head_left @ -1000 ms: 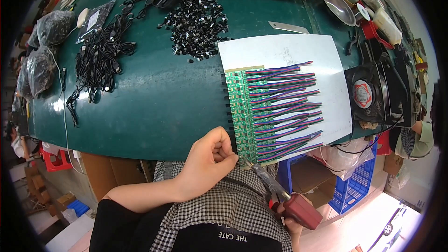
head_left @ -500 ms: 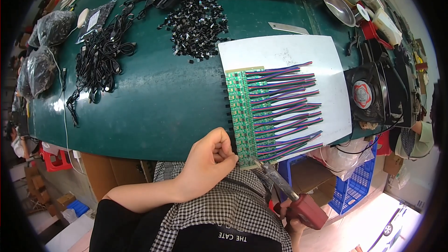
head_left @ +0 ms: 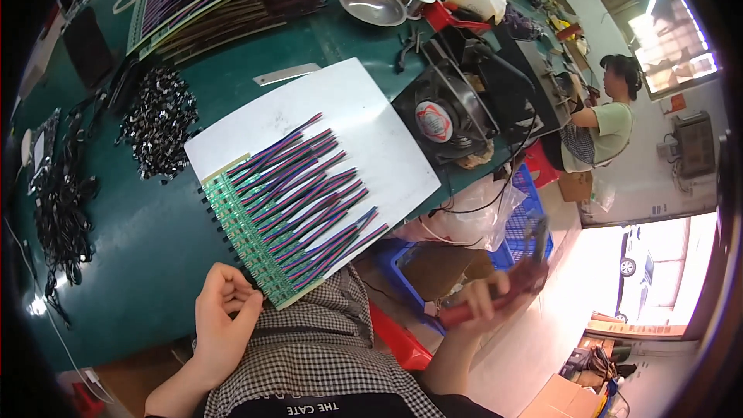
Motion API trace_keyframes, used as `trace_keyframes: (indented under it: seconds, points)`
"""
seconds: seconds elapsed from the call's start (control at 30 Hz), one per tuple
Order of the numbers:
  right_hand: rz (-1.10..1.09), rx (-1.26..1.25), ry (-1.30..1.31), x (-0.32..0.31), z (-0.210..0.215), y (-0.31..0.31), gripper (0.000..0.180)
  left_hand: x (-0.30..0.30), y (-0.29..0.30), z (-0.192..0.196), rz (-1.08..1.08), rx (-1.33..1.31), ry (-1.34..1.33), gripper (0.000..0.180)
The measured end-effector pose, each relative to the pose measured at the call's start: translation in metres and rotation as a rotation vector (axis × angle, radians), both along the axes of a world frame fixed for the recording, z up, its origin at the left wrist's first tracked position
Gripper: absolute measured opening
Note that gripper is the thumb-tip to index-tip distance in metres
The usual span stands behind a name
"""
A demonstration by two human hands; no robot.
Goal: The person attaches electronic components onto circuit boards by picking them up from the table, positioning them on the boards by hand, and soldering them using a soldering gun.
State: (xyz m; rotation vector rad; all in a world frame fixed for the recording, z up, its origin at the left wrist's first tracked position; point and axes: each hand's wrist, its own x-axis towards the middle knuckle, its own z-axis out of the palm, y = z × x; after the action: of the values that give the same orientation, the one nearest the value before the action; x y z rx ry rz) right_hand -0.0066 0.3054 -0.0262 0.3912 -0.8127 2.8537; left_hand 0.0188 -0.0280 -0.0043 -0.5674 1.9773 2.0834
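A panel of green circuit boards (head_left: 246, 241) rests on a white sheet (head_left: 379, 131) at the table's front edge. Red, blue and black wires (head_left: 313, 200) fan out from its right side, and small black connectors line its left edge. My left hand (head_left: 226, 316) is beside the panel's near corner, thumb and fingers curled together; whatever they may pinch is hidden. Off to the right, past the table edge, my right hand (head_left: 478, 303) grips the dark red handle of a soldering gun (head_left: 529, 275). Its metal end points up and is smeared by motion.
Loose black connectors (head_left: 159, 120) lie in a heap left of the sheet, with black cables (head_left: 66, 220) farther left. Behind are a blade (head_left: 286, 75), wired boards (head_left: 232, 4) and a metal bowl (head_left: 371, 5). A fan (head_left: 443, 120) stands right, above a blue crate (head_left: 402, 263). Another person (head_left: 607, 124) sits beyond.
The view has swung to the right. My right hand has lifted the soldering gun away from the panel's near corner, out to the right. My left hand stays curled beside the panel.
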Motion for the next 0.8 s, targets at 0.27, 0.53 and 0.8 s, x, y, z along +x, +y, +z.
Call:
trace_keyframes:
  seconds: [0.27,0.53,0.8]
  points:
    - [-0.067,-0.045,-0.329,-0.07,-0.049,0.095,0.043,-0.027,-0.043,-0.013,0.099,-0.215,0.171,0.016]
    - [-0.034,-0.247,-0.311,-0.033,-0.04,0.074,0.041,-0.071,-0.105,-0.025,0.104,-0.864,0.286,0.023]
    - [-0.197,-0.146,-0.334,0.002,-0.004,0.043,0.039,-0.091,-0.115,-0.014,-0.109,-0.99,0.316,0.01]
